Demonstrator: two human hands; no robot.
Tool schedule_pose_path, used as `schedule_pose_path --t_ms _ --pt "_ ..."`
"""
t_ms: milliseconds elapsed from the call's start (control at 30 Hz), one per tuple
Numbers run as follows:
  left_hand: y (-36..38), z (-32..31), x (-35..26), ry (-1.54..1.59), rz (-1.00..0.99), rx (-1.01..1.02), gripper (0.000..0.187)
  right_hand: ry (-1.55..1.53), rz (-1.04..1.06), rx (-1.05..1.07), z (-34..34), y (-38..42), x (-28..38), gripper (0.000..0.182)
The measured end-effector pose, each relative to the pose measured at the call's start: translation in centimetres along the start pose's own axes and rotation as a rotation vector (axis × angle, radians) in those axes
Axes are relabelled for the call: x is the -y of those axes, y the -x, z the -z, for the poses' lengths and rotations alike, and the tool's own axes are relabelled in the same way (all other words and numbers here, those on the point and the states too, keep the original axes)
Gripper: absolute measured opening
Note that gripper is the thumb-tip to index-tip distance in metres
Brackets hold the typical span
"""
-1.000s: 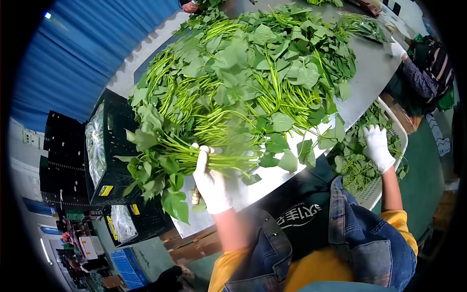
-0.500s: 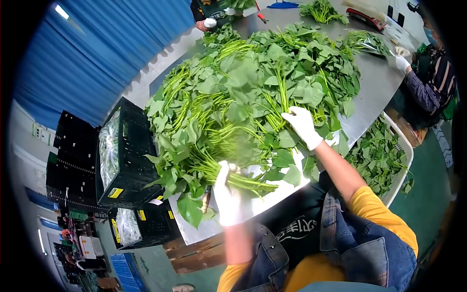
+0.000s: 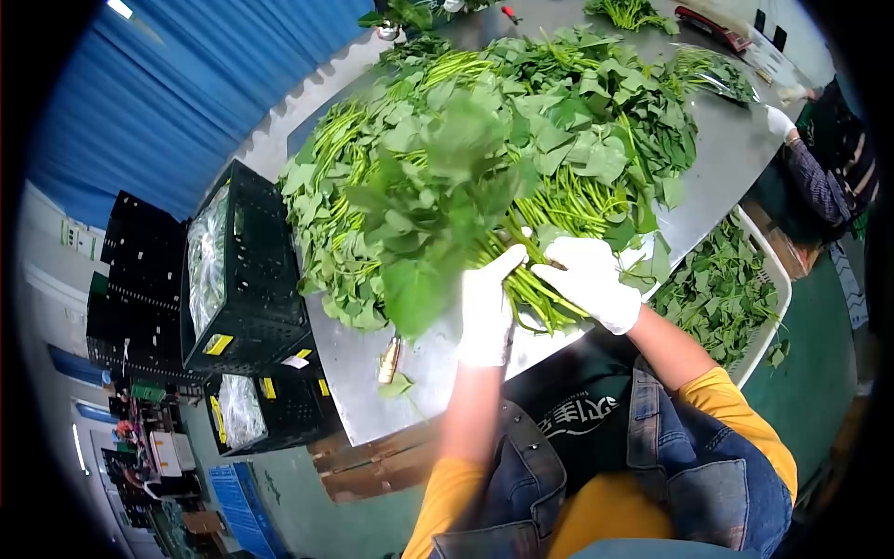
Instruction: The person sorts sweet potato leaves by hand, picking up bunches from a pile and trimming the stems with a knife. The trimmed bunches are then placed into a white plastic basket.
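Observation:
A bunch of leafy green stems (image 3: 419,224) stands out in front of me, its leaves pointing up and left and partly blurred. My left hand (image 3: 488,312), in a white glove, is closed around the stems from the left. From the right, my gloved right hand (image 3: 593,282) grips the same stems close to their cut ends. Just beyond lies a large pile of leafy greens (image 3: 577,102), spread over the metal table (image 3: 345,377). Left of my left hand, a small tan and metallic object (image 3: 389,361) rests on the table beside a loose leaf (image 3: 396,385).
Dark crates (image 3: 265,270) holding plastic-wrapped contents are stacked at the table's left side. A white basket (image 3: 785,284) of loose leaves stands at the right. A co-worker's gloved hand (image 3: 779,122) is near a bagged bunch (image 3: 717,79). Another person is partly visible across the table.
My left hand has moved right and up with its bunch, whose leaves have swung upward. My right hand has come down from the pile to the bunch's stems. The small object is more exposed.

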State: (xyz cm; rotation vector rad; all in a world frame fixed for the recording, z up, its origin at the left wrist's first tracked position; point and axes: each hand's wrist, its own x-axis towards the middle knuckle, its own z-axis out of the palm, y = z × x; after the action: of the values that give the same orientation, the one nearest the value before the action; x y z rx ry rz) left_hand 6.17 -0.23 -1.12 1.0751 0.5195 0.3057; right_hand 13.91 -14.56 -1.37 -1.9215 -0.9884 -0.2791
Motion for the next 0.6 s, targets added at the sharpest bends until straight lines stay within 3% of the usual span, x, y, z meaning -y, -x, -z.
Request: schedule_pose_path --t_ms 33,100,167,200,233,300,333,367,433,467,500,533,567,600 --pt "1.4 -1.2 -1.6 -0.035 0.081 -0.013 0.031 0.087 0.072 0.019 0.0 0.1 0.1 0.023" --pt "0.4 0.5 1.0 0.005 0.093 0.000 0.028 0.101 0.091 0.065 0.7 0.0 1.2 0.020" --pt "-0.1 1.2 2.4 0.112 0.048 -0.042 0.027 0.151 0.240 0.062 0.6 0.7 1.1 0.015" --pt "0.5 1.1 2.1 0.017 -0.086 0.029 0.023 0.138 0.354 0.024 0.8 0.9 0.8 0.009" --pt "1.2 1.0 1.8 0.016 -0.084 0.023 0.023 0.134 0.353 0.028 0.8 1.3 0.7 0.009" --pt "2.8 -0.5 -0.2 -0.582 -0.388 0.003 0.020 -0.048 0.184 -0.072 0.8 2.0 0.4 0.014" --pt "2.0 -0.4 1.0 -0.199 -0.229 -0.086 0.017 -0.144 0.076 -0.082 0.9 2.7 0.0 0.017" --pt "1.1 0.4 1.4 -0.198 -0.224 -0.083 0.017 -0.239 -0.035 -0.093 1.2 3.4 -0.5 0.020" --pt "-0.5 2.7 0.5 0.368 -0.057 -0.138 0.019 -0.780 -0.651 -0.215 3.2 3.4 -1.0 0.024" --pt "0.1 3.3 -1.1 0.387 -0.010 -0.113 0.023 -1.062 -0.734 -0.339 3.9 3.5 -1.4 0.025" --pt "0.7 3.6 -2.3 0.406 0.036 -0.090 0.026 -1.039 -0.780 -0.258 4.8 3.4 -1.2 0.025" --pt "0.4 4.1 -1.9 0.504 -0.110 -0.087 0.033 -0.966 -0.761 -0.106 5.6 2.8 -0.5 0.025" --pt "0.7 4.2 -1.8 0.502 -0.109 -0.090 0.033 -0.891 -0.741 0.044 5.9 2.0 0.2 0.024" --pt "0.9 4.1 -1.7 0.556 -0.078 -0.013 0.035 -0.752 -0.637 0.158 5.1 1.6 0.7 0.022"
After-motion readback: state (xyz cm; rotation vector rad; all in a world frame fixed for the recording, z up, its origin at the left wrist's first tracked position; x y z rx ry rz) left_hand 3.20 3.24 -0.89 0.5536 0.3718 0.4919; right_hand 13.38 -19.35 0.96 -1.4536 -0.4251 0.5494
